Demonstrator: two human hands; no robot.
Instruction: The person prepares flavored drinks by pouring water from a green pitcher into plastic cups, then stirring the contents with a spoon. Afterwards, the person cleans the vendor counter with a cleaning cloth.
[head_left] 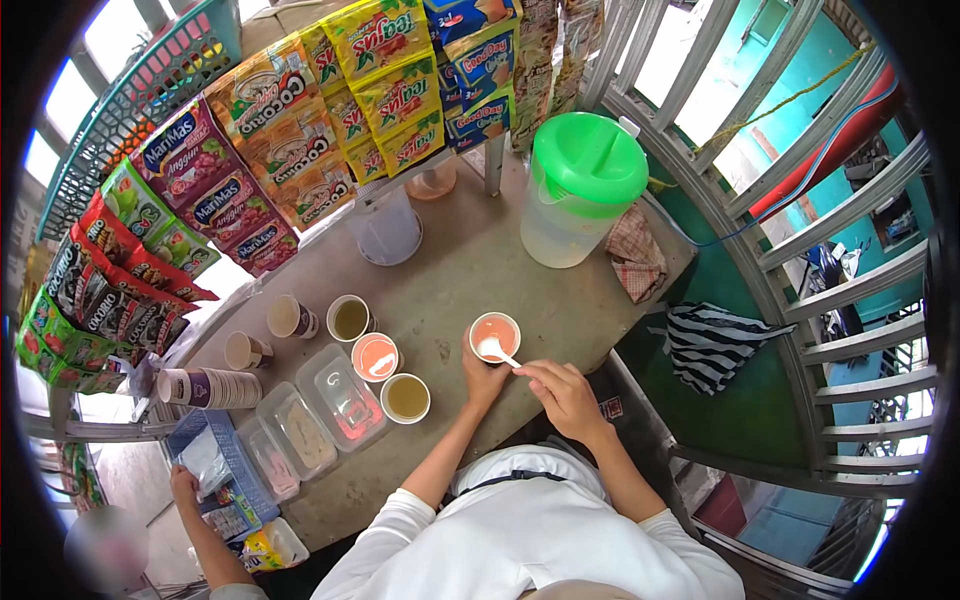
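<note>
My left hand (482, 377) is wrapped around a paper cup (495, 318) that holds a pink drink. In my right hand (562, 397) the handle of a white spoon (496, 349) is pinched, its bowl dipped into that drink. To the left stands another cup of pink drink (376, 357) with a white streak on top. Two cups of olive-green drink, one nearer me (406, 398) and one farther back (350, 319), flank it. Clear plastic containers (340, 395) sit beside these cups, one with pink bits inside.
A pitcher with a green lid (584, 190) and a checked cloth (637, 255) stand at the back right. Drink sachets (290, 130) hang along the front. Stacked paper cups (212, 388) lie at left, where another person's hand (184, 486) reaches a blue basket (214, 470).
</note>
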